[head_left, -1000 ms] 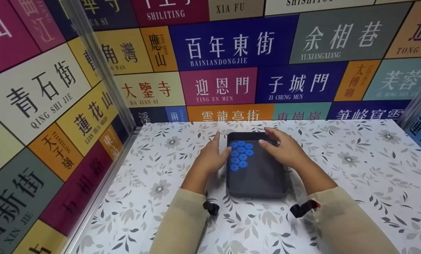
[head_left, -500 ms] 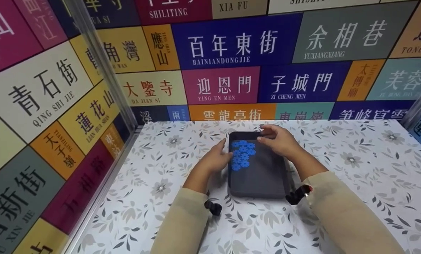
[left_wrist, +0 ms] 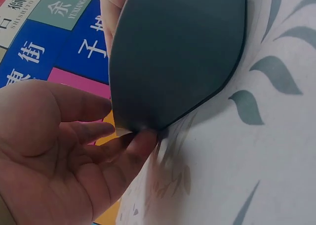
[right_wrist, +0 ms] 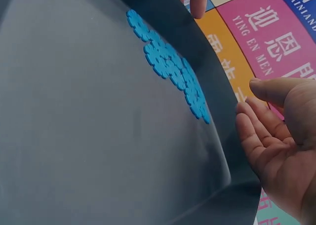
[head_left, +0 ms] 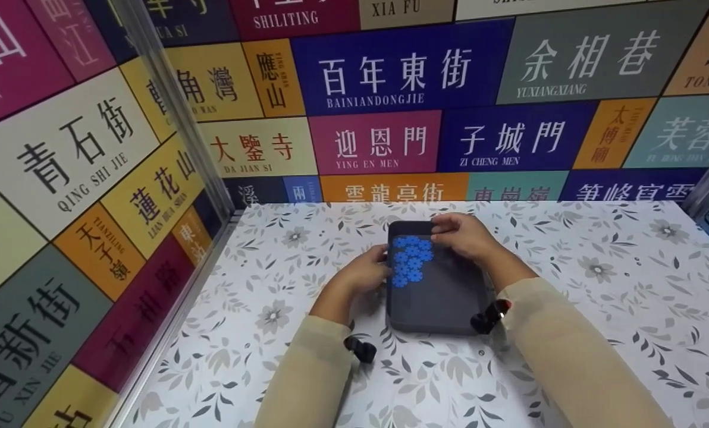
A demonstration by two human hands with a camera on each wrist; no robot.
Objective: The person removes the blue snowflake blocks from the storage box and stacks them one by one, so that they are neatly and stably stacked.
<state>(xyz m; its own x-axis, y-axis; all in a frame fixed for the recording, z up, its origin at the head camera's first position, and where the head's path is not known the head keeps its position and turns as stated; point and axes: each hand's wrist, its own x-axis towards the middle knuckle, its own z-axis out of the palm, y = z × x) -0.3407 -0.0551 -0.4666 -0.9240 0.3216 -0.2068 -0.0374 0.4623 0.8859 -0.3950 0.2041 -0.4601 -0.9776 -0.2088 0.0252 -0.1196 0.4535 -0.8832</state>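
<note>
A dark grey rectangular tray (head_left: 441, 303) lies on the table, several blue flower-shaped plastic pieces (head_left: 412, 258) grouped flat in its far left part. My left hand (head_left: 363, 273) is at the tray's left side; in the left wrist view its loosely bent fingertips (left_wrist: 143, 142) touch the outer wall (left_wrist: 173, 52) low down. Over the far right corner is my right hand (head_left: 464, 238). The right wrist view shows that hand's fingers (right_wrist: 247, 128) extended beside the rim, thumb apart from them, holding nothing. Blue pieces (right_wrist: 163, 59) lie along the tray's inner wall there.
A white tablecloth (head_left: 598, 345) with grey leaves and flowers covers the table. Coloured sign panels (head_left: 402, 71) with Chinese lettering stand behind and to the left. A black band (head_left: 360, 349) sits at the left cuff, another (head_left: 490, 318) at the right.
My right hand has moved left along the tray's far edge. My left hand has dropped lower and nearer along the left side, its fingers less raised. The blue pieces keep their arrangement.
</note>
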